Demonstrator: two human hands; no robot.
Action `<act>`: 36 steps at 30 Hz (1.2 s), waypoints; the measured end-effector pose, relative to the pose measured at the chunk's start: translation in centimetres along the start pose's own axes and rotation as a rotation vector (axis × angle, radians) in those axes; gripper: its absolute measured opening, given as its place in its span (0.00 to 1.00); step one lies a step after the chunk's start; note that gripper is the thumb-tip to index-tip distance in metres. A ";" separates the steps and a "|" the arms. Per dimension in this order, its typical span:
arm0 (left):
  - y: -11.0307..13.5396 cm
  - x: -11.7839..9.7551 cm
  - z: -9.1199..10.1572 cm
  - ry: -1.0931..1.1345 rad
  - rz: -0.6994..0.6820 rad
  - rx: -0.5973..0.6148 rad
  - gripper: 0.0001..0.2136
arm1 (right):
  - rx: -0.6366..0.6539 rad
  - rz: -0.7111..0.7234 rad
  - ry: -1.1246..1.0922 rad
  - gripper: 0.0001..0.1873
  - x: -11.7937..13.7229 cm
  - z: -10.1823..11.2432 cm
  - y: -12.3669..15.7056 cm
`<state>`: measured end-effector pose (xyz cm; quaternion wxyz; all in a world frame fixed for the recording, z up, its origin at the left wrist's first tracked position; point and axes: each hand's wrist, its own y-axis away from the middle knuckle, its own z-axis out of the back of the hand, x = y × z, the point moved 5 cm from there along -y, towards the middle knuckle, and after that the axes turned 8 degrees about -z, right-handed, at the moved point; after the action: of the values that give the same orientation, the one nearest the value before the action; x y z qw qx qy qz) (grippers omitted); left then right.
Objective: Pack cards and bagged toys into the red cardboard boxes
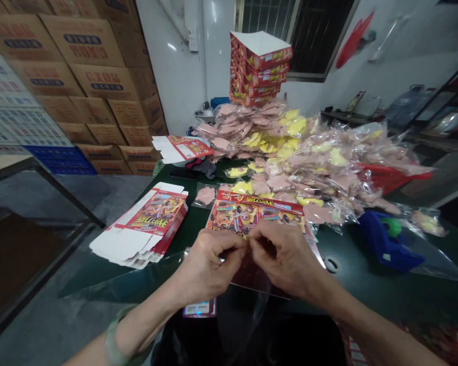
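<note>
My left hand and my right hand meet fingertip to fingertip, each closed in a pinch. What they pinch is too small to make out. A strip of clear film hangs just below them. Under my hands lies a red printed display card with cartoon figures, partly covered by them. A small purple-edged card shows at the table's near edge, below my left wrist.
Flattened red-and-white boxes are stacked at left. Bagged pink and yellow pieces heap at the back, with folded red boxes on top. A blue tape dispenser stands at right. Cartons line the wall.
</note>
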<state>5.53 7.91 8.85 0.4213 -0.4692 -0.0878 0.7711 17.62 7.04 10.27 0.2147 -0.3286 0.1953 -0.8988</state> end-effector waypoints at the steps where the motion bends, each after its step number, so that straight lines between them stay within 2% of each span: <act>1: 0.0 0.0 0.1 0.026 0.021 -0.004 0.11 | 0.015 -0.047 -0.076 0.09 -0.3 -0.1 -0.1; 4: 0.0 0.2 0.5 0.093 0.086 -0.009 0.10 | 0.053 -0.157 -0.233 0.09 -1.0 -0.1 -0.3; 7: 0.1 0.5 0.6 0.123 0.138 -0.006 0.11 | 0.088 -0.149 -0.233 0.09 -0.8 0.3 -0.2; 14: -0.1 0.6 0.2 0.075 0.155 0.015 0.13 | 0.099 -0.024 -0.038 0.10 0.0 0.7 -0.4; 18: -0.3 0.6 0.0 0.064 0.139 0.059 0.14 | 0.219 0.093 0.182 0.12 0.6 0.6 -0.7; 21: -0.3 0.7 -0.1 0.059 0.135 0.062 0.15 | 0.241 0.102 0.221 0.12 0.6 0.5 -0.8; 28: 0.0 0.4 0.0 0.047 0.135 0.016 0.14 | 0.030 -0.054 -0.034 0.08 -0.5 -0.1 -0.7; 33: 0.2 0.5 0.3 0.099 0.203 0.001 0.12 | 0.083 -0.178 -0.263 0.08 -1.2 -0.4 -0.9; 36: 0.1 0.7 0.3 0.166 0.231 -0.021 0.11 | 0.087 -0.228 -0.316 0.09 -1.4 -0.1 -0.9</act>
<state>5.04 8.42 8.50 0.3307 -0.5426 -0.0060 0.7721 18.25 8.54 9.95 0.1532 -0.4759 0.0818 -0.8622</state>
